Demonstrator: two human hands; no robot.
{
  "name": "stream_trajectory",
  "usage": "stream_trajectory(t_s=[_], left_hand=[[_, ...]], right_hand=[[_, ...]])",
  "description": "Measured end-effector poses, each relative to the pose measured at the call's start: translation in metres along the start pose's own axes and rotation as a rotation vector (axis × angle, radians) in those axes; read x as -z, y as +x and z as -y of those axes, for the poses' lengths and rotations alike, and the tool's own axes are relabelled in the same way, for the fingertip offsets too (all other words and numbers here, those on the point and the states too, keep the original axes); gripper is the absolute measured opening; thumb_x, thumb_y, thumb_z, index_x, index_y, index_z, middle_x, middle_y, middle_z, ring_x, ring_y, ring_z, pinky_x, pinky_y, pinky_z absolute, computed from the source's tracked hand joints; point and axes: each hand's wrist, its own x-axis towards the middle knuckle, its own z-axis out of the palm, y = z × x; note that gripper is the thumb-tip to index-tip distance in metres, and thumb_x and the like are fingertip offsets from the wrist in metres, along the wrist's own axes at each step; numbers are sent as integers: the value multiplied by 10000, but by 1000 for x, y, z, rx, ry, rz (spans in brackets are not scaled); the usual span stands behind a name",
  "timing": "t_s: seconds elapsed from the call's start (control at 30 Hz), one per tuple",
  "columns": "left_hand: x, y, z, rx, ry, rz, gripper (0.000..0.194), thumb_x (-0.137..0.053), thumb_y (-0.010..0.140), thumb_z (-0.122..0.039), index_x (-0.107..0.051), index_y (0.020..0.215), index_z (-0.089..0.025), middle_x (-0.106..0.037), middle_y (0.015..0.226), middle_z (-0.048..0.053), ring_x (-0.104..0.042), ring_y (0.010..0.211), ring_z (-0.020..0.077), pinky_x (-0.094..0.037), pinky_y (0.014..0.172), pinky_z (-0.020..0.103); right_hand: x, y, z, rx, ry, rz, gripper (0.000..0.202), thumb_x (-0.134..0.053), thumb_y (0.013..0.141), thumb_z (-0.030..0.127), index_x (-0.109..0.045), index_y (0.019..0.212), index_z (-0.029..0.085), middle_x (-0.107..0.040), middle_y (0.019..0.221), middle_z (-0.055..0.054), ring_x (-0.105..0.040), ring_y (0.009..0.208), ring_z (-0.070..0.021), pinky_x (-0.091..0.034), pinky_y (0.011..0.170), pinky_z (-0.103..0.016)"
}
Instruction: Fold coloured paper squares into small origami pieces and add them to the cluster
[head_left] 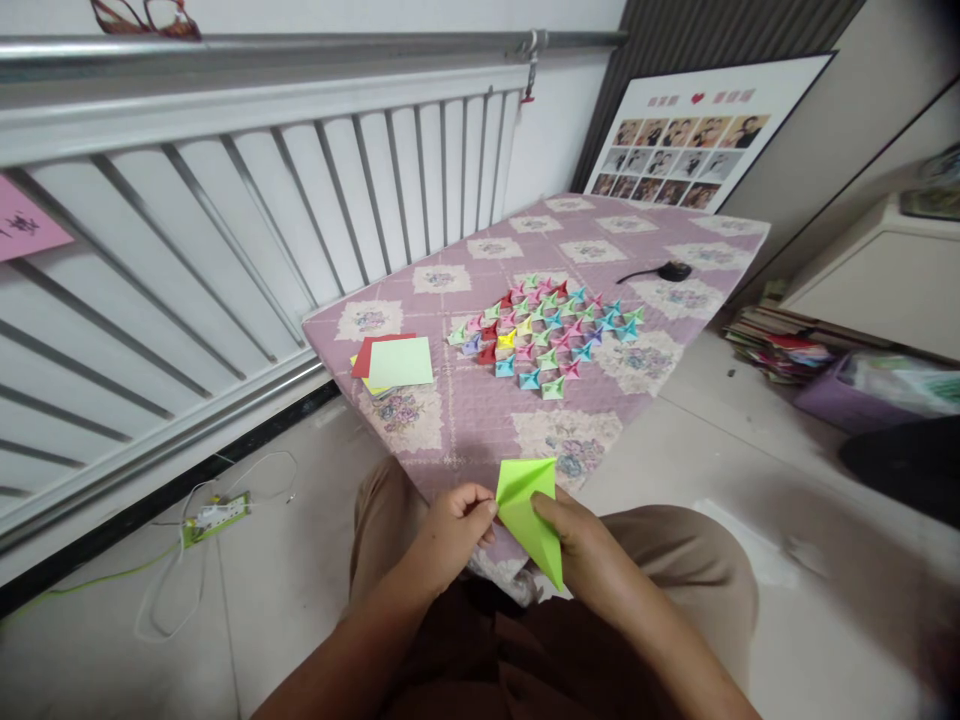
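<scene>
Floral cloth [574, 440] covers one desk [472, 430], mid-frame, with one white radiator [247, 260] at upper left and one photo board [679, 140] at upper right. More than thirty folded papers [525, 352], too crowded to count exactly, lie on it, one paper pile [400, 360] to their left. One lime-green sheet [534, 535], lower centre, is pinched at its edge by the left hand [454, 525] and grasped by the right hand [577, 535].

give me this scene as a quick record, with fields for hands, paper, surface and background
left hand: pinching the left edge of the green paper
right hand: holding the green paper, thumb on top
paper state: partly folded
surface: purple floral tablecloth
on it: many-coloured folded pieces, grouped; paper stack, pale green on top; black corded object
background: radiator, photo board
</scene>
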Motion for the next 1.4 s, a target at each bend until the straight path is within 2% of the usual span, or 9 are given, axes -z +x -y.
stream_trajectory(t_s=[0.17, 0.27, 0.4, 0.67, 0.83, 1.03, 1.2, 1.4], left_hand=[[1, -1, 0, -27, 69, -7, 193, -497, 842, -308, -612, 781, -165, -535, 566, -30, -516, 556, 114, -398, 585, 233], [2, -2, -1, -18, 11, 40, 152, -511, 799, -234, -639, 825, -157, -550, 604, -24, -518, 576, 112, -402, 595, 227], [2, -2, -1, -22, -49, 95, 202, -544, 747, -188, -665, 905, -152, -610, 717, -1, -524, 603, 107, -420, 618, 231], [2, -4, -2, -36, 17, 29, 215, -555, 764, -217, -696, 914, -155, -636, 702, 8, -539, 604, 122, -423, 617, 237], [4, -7, -6, -38, 43, 9, 196, -564, 778, -235, -698, 900, -161, -640, 683, 4, -554, 608, 126, -433, 623, 238], [5, -8, -8, -34, 41, 16, 205, -597, 777, -280, -703, 903, -158, -637, 664, 5, -555, 605, 127, -440, 617, 239], [3, -8, -8, -3, 5, -14, 210, -615, 769, -320, -686, 868, -149, -590, 602, -8, -531, 577, 122, -427, 604, 244], [-5, -8, -1, 11, -188, -60, 253, -665, 731, -397, -616, 763, -151, -534, 542, -31, -474, 528, 100, -375, 558, 230]], right_hand=[[1, -2, 4, 1, -20, 96, 135, -502, 859, 203, -635, 878, 203, -607, 836, -35, -556, 773, -161, -439, 674, -249], [1, -4, 1, 0, -77, 85, 141, -501, 858, 198, -632, 910, 198, -614, 863, -46, -563, 792, -168, -440, 693, -257], [1, -5, -2, -8, -95, 70, 140, -497, 877, 229, -632, 888, 195, -621, 848, -49, -566, 784, -171, -443, 697, -258], [3, -7, 1, -29, -15, 93, 234, -460, 917, 310, -646, 1026, 218, -666, 939, -59, -597, 819, -181, -469, 738, -269], [1, -12, 1, -24, -42, 110, 224, -517, 891, 359, -644, 1013, 221, -669, 935, -68, -609, 858, -209, -480, 777, -305], [-5, -14, 4, -101, 8, 49, 272, -479, 913, 404, -648, 996, 207, -677, 920, -67, -620, 838, -208, -478, 763, -296], [-6, -10, 5, -85, -2, 20, 249, -478, 913, 383, -647, 947, 203, -674, 915, -58, -613, 828, -199, -466, 754, -286], [-8, -7, 8, -63, -46, -91, 218, -501, 895, 367, -650, 892, 208, -649, 897, -61, -582, 875, -208, -469, 775, -307]])
